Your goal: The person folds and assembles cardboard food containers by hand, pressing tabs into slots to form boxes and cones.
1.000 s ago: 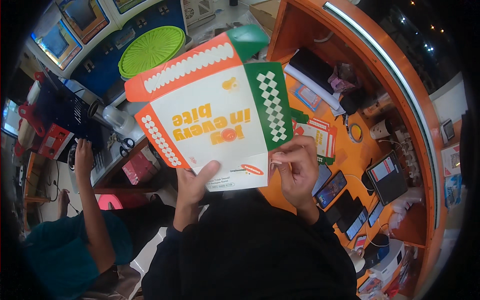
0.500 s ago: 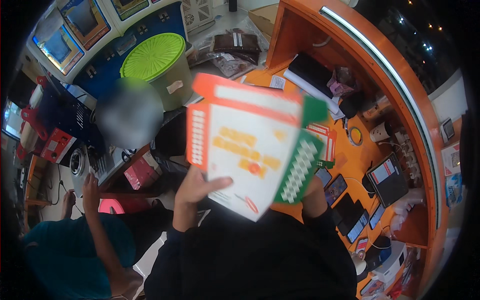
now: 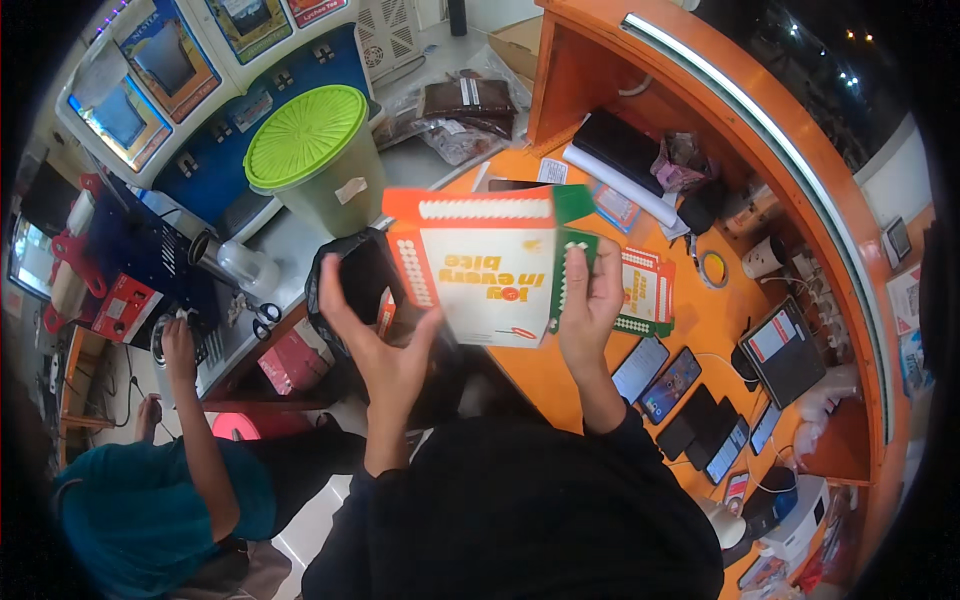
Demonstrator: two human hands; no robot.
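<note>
A paper food carton point(image 3: 485, 265), white with orange and green patterned side flaps, is held up in front of me, partly unfolded. My right hand point(image 3: 590, 310) grips it by the green flap, thumb on the near face and fingers behind. At its other side my left hand point(image 3: 385, 365) is spread wide, thumb and fingers well apart. The left thumb tip is close to the carton's lower left corner; I cannot tell whether it touches. Another carton point(image 3: 648, 285) of the same pattern lies on the orange table point(image 3: 520, 365), partly behind my right hand.
Several phones point(image 3: 670, 385) and a black tablet-like device point(image 3: 775, 350) lie at the right. A bin with a black bag point(image 3: 350, 250) stands beyond my left hand, near a lidded green tub point(image 3: 315, 160). At the left, another person point(image 3: 165, 490) works at a metal counter.
The carton has tilted and moved slightly away from me. My left hand has let go of it and opened to the left. My right hand has come up into view on the green flap.
</note>
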